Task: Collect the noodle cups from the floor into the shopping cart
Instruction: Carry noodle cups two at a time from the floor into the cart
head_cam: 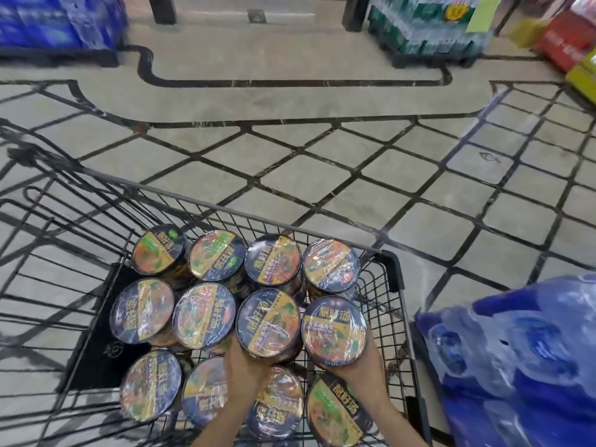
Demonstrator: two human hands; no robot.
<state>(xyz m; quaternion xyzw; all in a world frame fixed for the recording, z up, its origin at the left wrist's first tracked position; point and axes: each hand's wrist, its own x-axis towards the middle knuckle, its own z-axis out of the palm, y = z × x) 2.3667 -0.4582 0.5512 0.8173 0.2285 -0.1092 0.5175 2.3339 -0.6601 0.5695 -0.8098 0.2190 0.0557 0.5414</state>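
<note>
A black wire shopping cart fills the lower left of the head view, and several dark shrink-wrapped noodle cups with orange-and-yellow lids stand in it in rows. My left hand grips one noodle cup from below, inside the cart. Beside it, my right hand holds another noodle cup by its base near the cart's right wall. Both held cups are upright, level with the cups around them. No cups show on the floor.
A blue wrapped pack of bottles sits right of the cart. Stacked drink packs stand at the far left and far right, with red and yellow boxes beyond. The tiled floor lies ahead of the cart.
</note>
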